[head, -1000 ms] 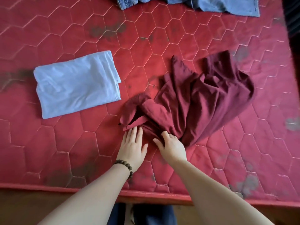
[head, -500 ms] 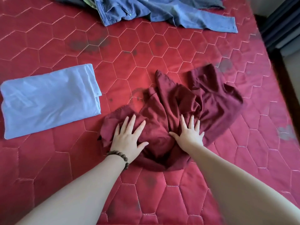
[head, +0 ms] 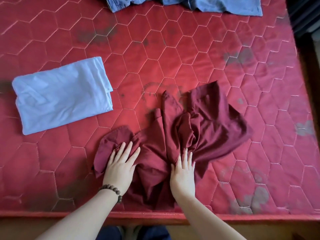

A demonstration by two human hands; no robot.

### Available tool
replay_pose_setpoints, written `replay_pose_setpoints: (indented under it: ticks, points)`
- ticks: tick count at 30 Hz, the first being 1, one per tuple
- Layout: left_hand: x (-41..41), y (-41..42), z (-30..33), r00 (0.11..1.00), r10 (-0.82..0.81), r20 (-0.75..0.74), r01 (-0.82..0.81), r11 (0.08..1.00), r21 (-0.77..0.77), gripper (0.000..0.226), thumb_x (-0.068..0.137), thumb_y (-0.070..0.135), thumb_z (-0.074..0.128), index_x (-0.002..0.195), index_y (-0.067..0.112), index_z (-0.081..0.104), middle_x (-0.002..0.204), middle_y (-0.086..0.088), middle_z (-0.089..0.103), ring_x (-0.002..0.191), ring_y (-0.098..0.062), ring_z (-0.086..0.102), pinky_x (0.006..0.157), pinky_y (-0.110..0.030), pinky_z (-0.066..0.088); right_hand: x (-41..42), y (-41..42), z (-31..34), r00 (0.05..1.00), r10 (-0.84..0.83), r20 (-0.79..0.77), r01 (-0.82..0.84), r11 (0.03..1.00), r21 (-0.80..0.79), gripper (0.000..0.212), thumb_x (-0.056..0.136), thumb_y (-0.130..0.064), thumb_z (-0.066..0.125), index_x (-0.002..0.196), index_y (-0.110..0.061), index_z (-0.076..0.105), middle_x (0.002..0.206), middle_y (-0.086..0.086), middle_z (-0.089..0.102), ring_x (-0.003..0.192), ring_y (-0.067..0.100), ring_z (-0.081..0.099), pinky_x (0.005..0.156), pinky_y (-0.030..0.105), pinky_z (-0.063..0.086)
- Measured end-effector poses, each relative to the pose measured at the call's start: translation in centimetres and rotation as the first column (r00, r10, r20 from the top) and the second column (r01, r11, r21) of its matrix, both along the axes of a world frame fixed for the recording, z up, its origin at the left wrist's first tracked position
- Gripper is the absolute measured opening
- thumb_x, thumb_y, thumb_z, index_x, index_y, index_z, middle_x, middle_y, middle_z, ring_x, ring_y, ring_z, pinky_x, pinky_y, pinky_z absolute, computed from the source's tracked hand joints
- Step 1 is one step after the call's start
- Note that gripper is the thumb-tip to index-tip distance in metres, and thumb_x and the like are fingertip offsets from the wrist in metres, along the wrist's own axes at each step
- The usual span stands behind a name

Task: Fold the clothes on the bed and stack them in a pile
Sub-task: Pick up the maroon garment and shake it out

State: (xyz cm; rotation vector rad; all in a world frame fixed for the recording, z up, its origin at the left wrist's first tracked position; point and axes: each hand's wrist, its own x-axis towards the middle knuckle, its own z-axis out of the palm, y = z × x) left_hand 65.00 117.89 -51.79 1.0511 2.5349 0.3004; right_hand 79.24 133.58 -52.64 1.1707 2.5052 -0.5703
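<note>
A crumpled maroon garment (head: 204, 125) lies on the red quilted mattress (head: 173, 58) near its front edge. My left hand (head: 121, 165), with a bead bracelet at the wrist, rests flat on the garment's left part, fingers straight. My right hand (head: 183, 172) presses flat on its middle, fingertips at a bunch of folds. A folded white garment (head: 60, 96) sits to the left, apart from the maroon one. Blue denim clothing (head: 187, 4) lies unfolded at the far edge.
The mattress front edge (head: 155, 215) runs just below my wrists. A dark bed frame and dark furniture (head: 308, 40) stand at the right. Bare mattress lies between the white garment, the maroon one and the denim.
Both hands have gone from the garment's near edge to lying flat on top of it. The maroon cloth now sits closer to the front edge and is spread slightly wider.
</note>
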Motion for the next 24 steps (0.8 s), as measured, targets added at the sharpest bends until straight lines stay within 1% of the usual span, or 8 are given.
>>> replay_pose_setpoints:
  ticks: [4, 7, 10, 12, 16, 18, 21, 24]
  points:
    - [0.1, -1.3, 1.6, 0.989, 0.047, 0.142, -0.056, 0.996, 0.064, 0.043, 0.088, 0.001, 0.062, 0.130, 0.008, 0.059, 0.143, -0.009, 0.050, 0.139, -0.029, 0.037, 0.116, -0.039, 0.024, 0.5, -1.9, 1.5, 0.993, -0.073, -0.090, 0.063, 0.991, -0.115, 0.050, 0.103, -0.017, 0.033, 0.151, -0.011, 0.024, 0.162, 0.005, 0.009, 0.150, 0.022, 0.003, 0.121, 0.036, 0.004]
    - [0.2, -1.4, 3.6, 0.968, 0.126, 0.217, -0.155, 0.980, 0.125, 0.036, 0.088, -0.005, 0.058, 0.123, 0.002, 0.063, 0.134, -0.013, 0.057, 0.132, -0.027, 0.047, 0.115, -0.033, 0.023, 0.2, -2.8, 3.6, 0.968, -0.208, -0.139, 0.186, 0.970, -0.154, 0.042, 0.103, -0.019, 0.037, 0.144, -0.014, 0.043, 0.154, 0.004, 0.035, 0.144, 0.020, 0.028, 0.116, 0.030, 0.022]
    - [-0.4, -1.1, 6.3, 0.946, 0.208, 0.249, -0.256, 0.949, 0.183, 0.031, 0.088, -0.005, 0.058, 0.116, 0.001, 0.067, 0.124, -0.015, 0.064, 0.122, -0.027, 0.056, 0.112, -0.034, 0.034, -0.8, -3.2, 6.5, 0.920, -0.338, -0.200, 0.311, 0.937, -0.157, 0.033, 0.101, -0.023, 0.043, 0.129, -0.015, 0.058, 0.128, 0.007, 0.063, 0.117, 0.028, 0.057, 0.092, 0.031, 0.042]
    - [-1.5, -0.9, 8.8, 0.938, 0.237, 0.253, -0.296, 0.928, 0.226, 0.028, 0.089, -0.002, 0.057, 0.114, 0.002, 0.068, 0.116, -0.014, 0.068, 0.113, -0.029, 0.061, 0.102, -0.035, 0.042, -2.0, -2.9, 9.1, 0.898, -0.341, -0.278, 0.317, 0.939, -0.130, 0.026, 0.100, -0.022, 0.045, 0.115, -0.011, 0.063, 0.107, 0.011, 0.070, 0.098, 0.034, 0.062, 0.079, 0.035, 0.044]
    - [-5.0, 0.1, 16.2, 0.944, 0.257, 0.206, -0.314, 0.890, 0.330, 0.024, 0.092, 0.004, 0.055, 0.113, 0.002, 0.067, 0.110, -0.015, 0.069, 0.103, -0.033, 0.064, 0.091, -0.037, 0.046, -5.2, -1.2, 17.3, 0.812, -0.325, -0.484, 0.303, 0.945, -0.126, 0.015, 0.096, -0.018, 0.053, 0.084, -0.010, 0.057, 0.078, 0.012, 0.067, 0.071, 0.034, 0.059, 0.063, 0.033, 0.036]
    - [-7.2, 0.8, 21.5, 0.953, 0.256, 0.163, -0.300, 0.870, 0.390, 0.021, 0.094, 0.007, 0.054, 0.109, 0.002, 0.068, 0.101, -0.016, 0.071, 0.095, -0.035, 0.065, 0.083, -0.037, 0.046, -6.9, 0.0, 22.8, 0.772, -0.306, -0.557, 0.288, 0.950, -0.121, 0.021, 0.094, -0.022, 0.059, 0.076, -0.014, 0.052, 0.068, 0.004, 0.062, 0.063, 0.027, 0.052, 0.061, 0.031, 0.033]
    - [-10.4, 1.5, 30.7, 0.966, 0.232, 0.111, -0.257, 0.846, 0.468, 0.020, 0.097, 0.017, 0.051, 0.094, 0.004, 0.066, 0.078, -0.016, 0.069, 0.078, -0.039, 0.063, 0.067, -0.038, 0.046, -9.0, 1.8, 31.7, 0.708, -0.248, -0.661, 0.261, 0.962, -0.081, 0.042, 0.089, -0.031, 0.065, 0.061, -0.023, 0.035, 0.053, -0.008, 0.045, 0.050, 0.008, 0.037, 0.053, 0.025, 0.027]
    - [-13.2, 1.9, 40.3, 0.987, 0.161, -0.005, -0.131, 0.822, 0.554, 0.025, 0.097, 0.020, 0.051, 0.081, 0.004, 0.060, 0.070, -0.020, 0.065, 0.071, -0.043, 0.059, 0.058, -0.039, 0.037, -10.7, 3.9, 40.6, 0.682, -0.167, -0.711, 0.227, 0.974, -0.012, 0.047, 0.088, -0.036, 0.066, 0.057, -0.020, 0.035, 0.050, -0.007, 0.043, 0.050, 0.009, 0.038, 0.053, 0.028, 0.029]
